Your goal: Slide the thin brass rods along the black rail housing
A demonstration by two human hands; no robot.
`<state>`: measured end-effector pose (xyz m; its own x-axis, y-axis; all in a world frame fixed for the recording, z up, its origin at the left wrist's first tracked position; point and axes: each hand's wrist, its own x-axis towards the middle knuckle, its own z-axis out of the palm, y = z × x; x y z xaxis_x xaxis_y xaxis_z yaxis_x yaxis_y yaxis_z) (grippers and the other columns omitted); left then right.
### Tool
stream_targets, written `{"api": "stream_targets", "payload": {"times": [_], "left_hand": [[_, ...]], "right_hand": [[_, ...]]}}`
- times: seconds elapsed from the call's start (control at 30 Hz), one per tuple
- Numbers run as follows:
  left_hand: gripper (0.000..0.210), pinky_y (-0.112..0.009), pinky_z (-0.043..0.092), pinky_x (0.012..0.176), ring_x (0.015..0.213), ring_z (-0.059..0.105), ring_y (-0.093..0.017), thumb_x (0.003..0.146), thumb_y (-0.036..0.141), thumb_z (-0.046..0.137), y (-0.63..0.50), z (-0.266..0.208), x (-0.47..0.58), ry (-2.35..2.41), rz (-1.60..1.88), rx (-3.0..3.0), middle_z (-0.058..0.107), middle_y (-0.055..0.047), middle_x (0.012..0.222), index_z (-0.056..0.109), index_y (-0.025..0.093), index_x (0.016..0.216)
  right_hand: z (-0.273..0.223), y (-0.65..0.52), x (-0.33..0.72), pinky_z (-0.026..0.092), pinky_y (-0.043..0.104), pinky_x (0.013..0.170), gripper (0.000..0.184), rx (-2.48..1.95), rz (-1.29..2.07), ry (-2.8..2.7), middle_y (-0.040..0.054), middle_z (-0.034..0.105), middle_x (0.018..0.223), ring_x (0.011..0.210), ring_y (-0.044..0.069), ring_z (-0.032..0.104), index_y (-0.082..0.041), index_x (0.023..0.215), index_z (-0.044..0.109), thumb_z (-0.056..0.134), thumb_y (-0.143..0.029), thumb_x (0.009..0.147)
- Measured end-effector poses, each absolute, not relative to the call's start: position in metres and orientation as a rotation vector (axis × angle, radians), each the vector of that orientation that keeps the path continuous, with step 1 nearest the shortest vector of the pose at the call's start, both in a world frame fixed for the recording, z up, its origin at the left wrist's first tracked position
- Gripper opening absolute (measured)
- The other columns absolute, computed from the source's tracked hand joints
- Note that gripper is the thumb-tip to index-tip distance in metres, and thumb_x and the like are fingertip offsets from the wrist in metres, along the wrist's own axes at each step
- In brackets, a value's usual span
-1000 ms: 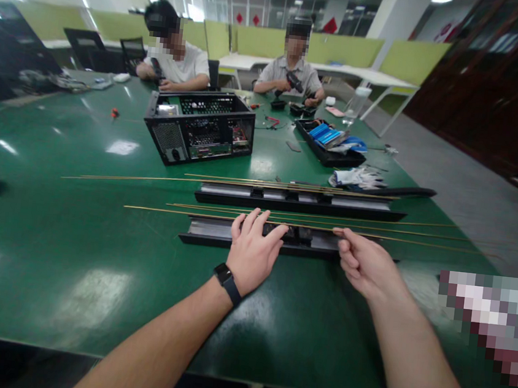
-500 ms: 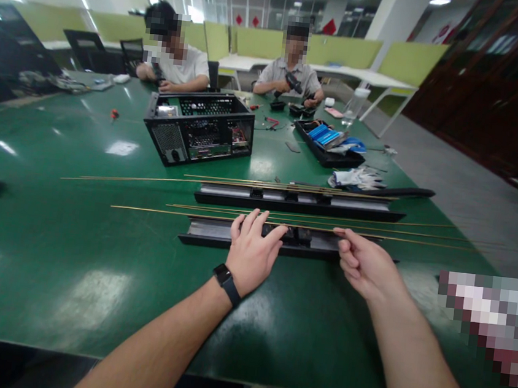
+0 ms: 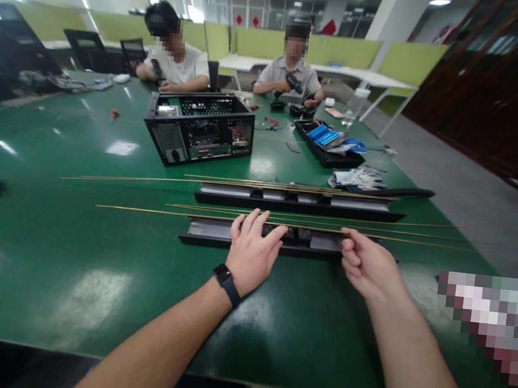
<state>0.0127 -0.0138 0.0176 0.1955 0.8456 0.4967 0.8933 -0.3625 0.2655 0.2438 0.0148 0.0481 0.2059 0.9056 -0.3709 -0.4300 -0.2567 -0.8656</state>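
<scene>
My left hand [image 3: 253,249] lies palm down over the nearer black-edged metal rail [image 3: 209,230], fingers spread, a dark watch on the wrist. Beside its thumb a black block [image 3: 301,236] sits in the rail's channel. My right hand [image 3: 365,264] is closed over the rail's right part, thumb and forefinger pinching a thin brass-coloured rod [image 3: 146,210]. That rod runs lengthwise along the rail, passes by my left fingers and sticks out well to the left. Several similar rods lie between this rail and a second rail [image 3: 299,208] behind it; others rest along the second rail.
An open computer case [image 3: 201,129] stands beyond the rails. Right of it are a black tray [image 3: 337,158] with blue items and white gloves [image 3: 360,179]. Two people sit across the green table [image 3: 67,297], one holding a power drill [image 3: 293,82]. A blurred object [image 3: 495,324] is at the right.
The pinched rod has slid to the left, its left end reaching farther out. My right hand has shifted slightly right; my left hand has stayed in place.
</scene>
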Motion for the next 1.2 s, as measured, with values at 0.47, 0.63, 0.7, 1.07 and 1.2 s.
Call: {"api": "stream_targets", "payload": {"times": [0.47,0.63,0.7,1.07,1.2], "left_hand": [[0.031,-0.056,0.023,0.116,0.141,0.037,-0.029,0.096,0.033,0.053,-0.014,0.017,0.013,-1.719,-0.893,-2.366,0.051,-0.007,0.145,0.062,0.037,0.125],[0.031,-0.056,0.023,0.116,0.141,0.037,-0.03,0.095,0.032,0.054,-0.014,0.018,0.013,-1.72,-0.904,-2.361,0.052,-0.007,0.144,0.063,0.037,0.125],[0.031,-0.056,0.023,0.115,0.141,0.037,-0.03,0.095,0.032,0.054,-0.014,0.018,0.013,-1.72,-0.897,-2.364,0.052,-0.007,0.144,0.063,0.037,0.125],[0.031,-0.056,0.024,0.115,0.141,0.038,-0.03,0.095,0.031,0.055,-0.014,0.017,0.013,-1.715,-0.897,-2.358,0.052,-0.009,0.144,0.064,0.036,0.124],[0.032,-0.056,0.025,0.114,0.141,0.039,-0.031,0.095,0.031,0.055,-0.014,0.017,0.013,-1.701,-0.895,-2.356,0.053,-0.01,0.144,0.064,0.035,0.125]], "right_hand": [[0.046,0.015,0.242,0.02,0.013,0.023,0.012,-1.224,1.374,-0.482,-0.0044,0.051,0.055,0.03,0.003,0.031,-0.014,0.088,0.063,0.052,-0.015,0.094],[0.041,0.015,0.242,0.021,0.012,0.024,0.009,-1.213,1.362,-0.54,-0.004,0.052,0.056,0.03,0.003,0.033,-0.014,0.091,0.064,0.055,-0.015,0.093],[0.04,0.014,0.24,0.02,0.012,0.024,0.009,-1.217,1.402,-0.588,-0.0034,0.053,0.057,0.03,0.003,0.033,-0.013,0.094,0.066,0.058,-0.016,0.091],[0.041,0.014,0.24,0.02,0.012,0.024,0.004,-1.228,1.323,-0.551,-0.0044,0.052,0.054,0.03,0.003,0.033,-0.015,0.088,0.063,0.063,-0.02,0.088],[0.037,0.012,0.238,0.02,0.012,0.025,0.013,-1.217,1.366,-0.655,-0.0035,0.055,0.055,0.031,0.003,0.033,-0.015,0.09,0.065,0.071,-0.025,0.084]]}}
